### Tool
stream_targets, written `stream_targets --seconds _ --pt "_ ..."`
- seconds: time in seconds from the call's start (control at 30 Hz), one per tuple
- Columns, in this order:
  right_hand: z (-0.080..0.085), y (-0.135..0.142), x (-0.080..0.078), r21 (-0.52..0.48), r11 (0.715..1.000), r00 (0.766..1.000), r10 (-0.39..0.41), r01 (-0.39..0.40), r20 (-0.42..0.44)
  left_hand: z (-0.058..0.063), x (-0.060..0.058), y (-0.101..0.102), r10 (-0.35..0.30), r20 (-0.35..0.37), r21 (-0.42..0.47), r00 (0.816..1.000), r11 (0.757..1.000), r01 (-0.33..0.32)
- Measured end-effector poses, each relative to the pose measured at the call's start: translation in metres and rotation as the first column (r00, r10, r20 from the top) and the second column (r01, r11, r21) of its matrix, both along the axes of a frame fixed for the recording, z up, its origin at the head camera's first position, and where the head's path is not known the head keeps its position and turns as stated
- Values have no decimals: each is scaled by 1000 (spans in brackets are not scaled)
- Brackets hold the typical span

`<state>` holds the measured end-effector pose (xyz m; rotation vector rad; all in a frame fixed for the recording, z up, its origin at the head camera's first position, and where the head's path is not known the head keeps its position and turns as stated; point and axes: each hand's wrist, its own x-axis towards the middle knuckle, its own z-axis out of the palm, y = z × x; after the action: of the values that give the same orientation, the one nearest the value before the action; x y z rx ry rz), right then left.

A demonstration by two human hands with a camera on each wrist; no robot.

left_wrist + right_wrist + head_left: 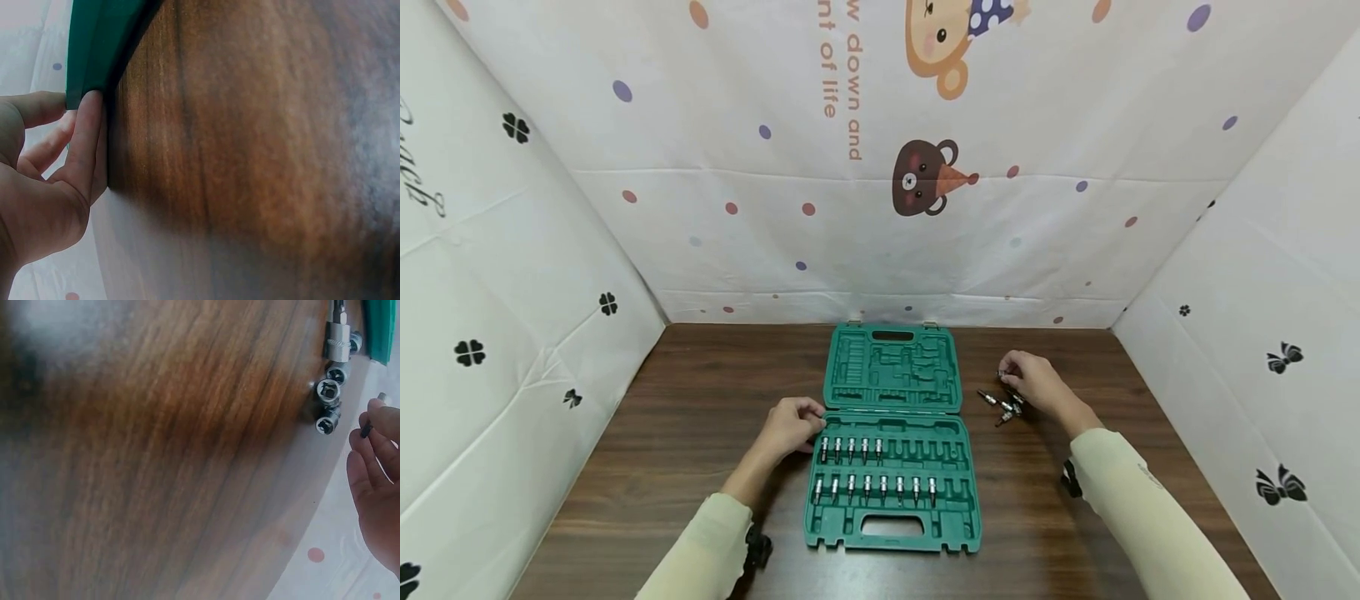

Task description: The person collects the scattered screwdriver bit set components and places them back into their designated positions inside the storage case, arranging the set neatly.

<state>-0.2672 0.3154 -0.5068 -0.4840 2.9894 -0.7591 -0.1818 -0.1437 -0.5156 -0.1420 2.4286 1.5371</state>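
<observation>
A green socket case (892, 534) lies opened flat on the table, its lid (892, 398) folded back. Two rows of silver bit sockets (867, 485) sit in the lower half, with bare slots at the right of both rows. My left hand (790, 427) grips the left edge of the case near the hinge; the left wrist view shows fingers on either side of the green corner (94, 56). Right of the case, my right hand (1033, 379) pinches one small bit socket (366, 429) between thumb and fingers. Beneath and beside it lies a loose pile of bit sockets (1006, 408).
The dark wooden table (700, 383) carries the case and the loose sockets. White printed cloth (850, 250) stands behind it and along both sides. The lid's far edge is close to the back cloth.
</observation>
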Motion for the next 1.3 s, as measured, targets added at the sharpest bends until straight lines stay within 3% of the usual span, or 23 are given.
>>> stream_targets --seconds 0.73,1.03,1.3 --pt "21 -14 37 -189 982 1000 -23 19 -17 -2 0 0 -3 3 7 1000 1000 3" --pt "26 -26 54 -281 959 998 -22 36 54 1 0 0 -2 1 2 1000 1000 2" --pt "25 -40 64 -334 943 997 20 4 68 1 0 -1 -4 12 4 1000 1000 4"
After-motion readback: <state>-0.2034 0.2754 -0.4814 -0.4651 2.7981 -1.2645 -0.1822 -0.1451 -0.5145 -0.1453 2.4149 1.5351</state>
